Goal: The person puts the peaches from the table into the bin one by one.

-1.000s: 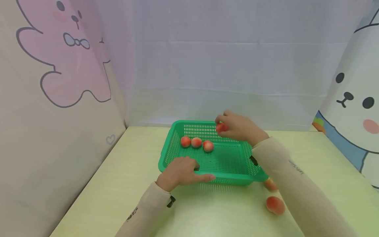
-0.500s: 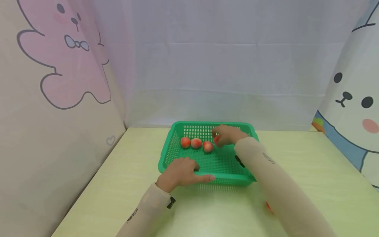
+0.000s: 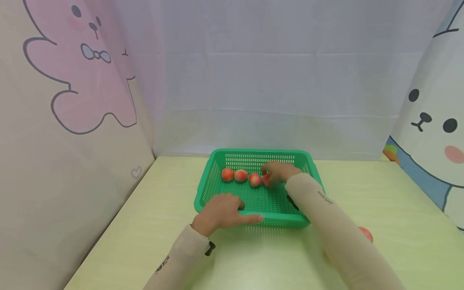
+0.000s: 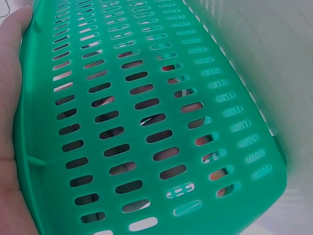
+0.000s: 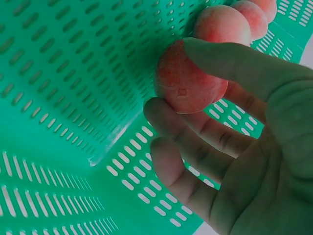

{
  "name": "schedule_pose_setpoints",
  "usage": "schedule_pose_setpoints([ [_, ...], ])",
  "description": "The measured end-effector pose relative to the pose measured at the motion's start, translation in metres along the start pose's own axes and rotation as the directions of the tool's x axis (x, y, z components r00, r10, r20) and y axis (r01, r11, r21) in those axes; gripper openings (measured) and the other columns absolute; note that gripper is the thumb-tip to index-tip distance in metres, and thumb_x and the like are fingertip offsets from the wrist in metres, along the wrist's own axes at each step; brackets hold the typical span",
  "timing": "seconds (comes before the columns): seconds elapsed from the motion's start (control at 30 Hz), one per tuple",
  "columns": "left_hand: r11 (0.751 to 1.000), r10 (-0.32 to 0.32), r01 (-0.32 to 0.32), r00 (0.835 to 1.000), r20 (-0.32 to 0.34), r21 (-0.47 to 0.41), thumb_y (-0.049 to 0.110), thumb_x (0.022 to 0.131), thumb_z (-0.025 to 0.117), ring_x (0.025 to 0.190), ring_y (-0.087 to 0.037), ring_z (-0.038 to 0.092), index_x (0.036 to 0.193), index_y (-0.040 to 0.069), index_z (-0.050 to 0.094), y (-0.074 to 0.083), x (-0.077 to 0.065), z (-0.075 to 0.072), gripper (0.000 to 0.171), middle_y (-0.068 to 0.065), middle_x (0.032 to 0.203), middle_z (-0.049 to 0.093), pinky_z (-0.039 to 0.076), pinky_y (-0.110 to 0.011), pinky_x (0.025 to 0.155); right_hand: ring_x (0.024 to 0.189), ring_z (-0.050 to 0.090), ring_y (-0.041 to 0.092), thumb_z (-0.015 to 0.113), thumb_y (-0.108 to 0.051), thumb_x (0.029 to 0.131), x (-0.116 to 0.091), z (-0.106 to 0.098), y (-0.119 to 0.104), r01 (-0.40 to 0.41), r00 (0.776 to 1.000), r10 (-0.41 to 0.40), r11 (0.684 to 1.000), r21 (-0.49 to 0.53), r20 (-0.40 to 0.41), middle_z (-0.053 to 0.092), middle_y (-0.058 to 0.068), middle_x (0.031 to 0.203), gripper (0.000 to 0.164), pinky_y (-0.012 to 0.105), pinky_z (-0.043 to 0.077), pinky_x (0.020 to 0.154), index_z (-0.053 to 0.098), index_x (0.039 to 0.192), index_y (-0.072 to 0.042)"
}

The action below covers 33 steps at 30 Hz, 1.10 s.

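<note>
A green plastic basket [image 3: 286, 218] with slotted walls stands on the table. Over its front rim my left hand [image 3: 222, 213] grips, thumb lying along the outside; the left wrist view shows the basket's outer wall [image 4: 115, 142] close up. Down inside the basket, my right hand [image 3: 280, 172] holds a red peach [image 5: 188, 81] between thumb and fingers, low by the back wall. Three more peaches sit in a row to its left: one at the far left [image 3: 227, 175], a middle one [image 3: 241, 176] and a nearer one [image 3: 255, 180] beside the held peach.
On the pale table [image 3: 159, 205], another peach [image 3: 366, 234] lies right of the right forearm, partly hidden by the sleeve. A white curtain [image 3: 239, 96] hangs behind the basket, and a printed cloth [image 3: 87, 169] borders the left side.
My right hand has carried the peach from above the back rim down into the basket, beside the row of peaches. My left hand has stayed on the front rim.
</note>
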<state>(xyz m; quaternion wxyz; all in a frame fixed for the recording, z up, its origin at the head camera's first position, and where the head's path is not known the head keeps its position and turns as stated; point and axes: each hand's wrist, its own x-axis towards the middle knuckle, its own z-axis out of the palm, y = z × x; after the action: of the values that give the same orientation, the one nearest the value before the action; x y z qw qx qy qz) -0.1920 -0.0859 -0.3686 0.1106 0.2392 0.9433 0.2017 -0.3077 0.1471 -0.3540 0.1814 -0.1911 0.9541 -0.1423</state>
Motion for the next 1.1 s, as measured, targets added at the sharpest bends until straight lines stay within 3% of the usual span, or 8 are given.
schedule_pose_setpoints([
  [0.23, 1.000, 0.001, -0.001, 1.000, 0.003, -0.008, 0.083, 0.087, 0.064, 0.053, -0.008, 0.022, 0.061, 0.022, 0.036, 0.000, -0.001, 0.000, 0.072, 0.011, 0.056, 0.024, 0.021, -0.031, 0.054, 0.130, 0.059, 0.033, 0.071, -0.002, 0.092, 0.001, 0.002, 0.000, -0.006, 1.000, 0.006, 1.000, -0.028, 0.010, 0.063, 0.014, 0.146, 0.051, 0.053, 0.049, 0.107, 0.065, 0.142, -0.006],
  [0.63, 1.000, -0.007, 0.007, 1.000, 0.002, 0.004, 0.084, 0.087, 0.063, 0.053, -0.008, 0.025, 0.062, 0.022, 0.037, 0.000, 0.000, 0.001, 0.071, 0.011, 0.057, 0.026, 0.024, -0.030, 0.054, 0.126, 0.059, 0.032, 0.075, -0.007, 0.089, -0.003, 0.000, 0.001, -0.042, 0.999, 0.043, 0.998, -0.037, 0.027, 0.059, 0.014, 0.152, 0.062, 0.055, 0.049, 0.106, 0.061, 0.149, -0.010],
  [0.83, 1.000, -0.018, 0.018, 1.000, 0.006, -0.001, 0.084, 0.086, 0.063, 0.054, -0.008, 0.025, 0.062, 0.022, 0.037, 0.002, -0.001, -0.001, 0.071, 0.011, 0.057, 0.026, 0.025, -0.031, 0.054, 0.148, 0.046, 0.041, 0.075, -0.020, 0.091, -0.021, -0.013, -0.001, -0.053, 0.999, 0.053, 0.998, -0.035, -0.001, 0.050, 0.016, 0.161, 0.068, 0.062, 0.042, 0.114, 0.055, 0.155, -0.013],
  [1.1, 0.999, -0.030, 0.030, 1.000, 0.008, 0.014, 0.086, 0.086, 0.062, 0.053, -0.009, 0.029, 0.063, 0.022, 0.042, 0.003, -0.002, -0.001, 0.071, 0.011, 0.057, 0.029, 0.027, -0.030, 0.053, 0.147, 0.045, 0.047, 0.074, -0.032, 0.097, -0.068, -0.031, -0.015, 0.020, 0.991, -0.031, 0.996, -0.084, -0.133, 0.047, 0.026, 0.160, 0.066, 0.063, 0.043, 0.112, 0.054, 0.155, -0.008],
])
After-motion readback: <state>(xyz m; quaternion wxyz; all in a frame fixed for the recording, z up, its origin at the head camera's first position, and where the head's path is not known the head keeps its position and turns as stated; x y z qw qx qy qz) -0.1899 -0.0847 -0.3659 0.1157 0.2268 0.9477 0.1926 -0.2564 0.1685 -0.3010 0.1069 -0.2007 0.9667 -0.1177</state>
